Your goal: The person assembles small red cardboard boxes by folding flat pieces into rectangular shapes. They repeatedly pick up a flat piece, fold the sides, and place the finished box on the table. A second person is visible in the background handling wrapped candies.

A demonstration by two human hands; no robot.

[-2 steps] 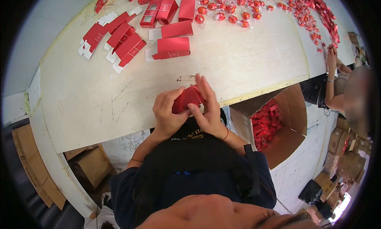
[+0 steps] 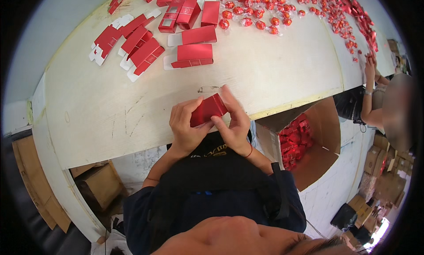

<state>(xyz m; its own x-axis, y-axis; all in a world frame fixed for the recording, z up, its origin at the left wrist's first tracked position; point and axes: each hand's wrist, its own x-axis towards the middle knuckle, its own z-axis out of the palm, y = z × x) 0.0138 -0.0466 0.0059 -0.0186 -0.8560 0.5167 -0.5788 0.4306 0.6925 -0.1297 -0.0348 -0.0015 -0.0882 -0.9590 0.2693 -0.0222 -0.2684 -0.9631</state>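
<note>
At the near edge of the table: both hands meet on one small red box point(image 2: 208, 110), held just above the white tabletop point(image 2: 132, 105).
Left hand point(image 2: 185, 124): curled around the box's lower left end, fingers wrapped over the top, thumb pressed on the near face.
Right hand point(image 2: 234, 122): closed on the box's right end, index finger stretched along the far side, thumb on the near edge.
Box: tilted, right end raised, clamped between the two hands.
Flat blanks point(image 2: 137, 45): red and white unfolded cartons fanned out at the far left of the table, well apart from the hands.
Folded boxes point(image 2: 194, 54): several red ones lying beyond the hands, mid-table.
Wrapped sweets point(image 2: 274, 16): red foil balls scattered across the far right.
Brown carton point(image 2: 318, 149): open, below the table to the right, holding red boxes.
Another person's hand point(image 2: 370, 69): at the table's right edge.
</note>
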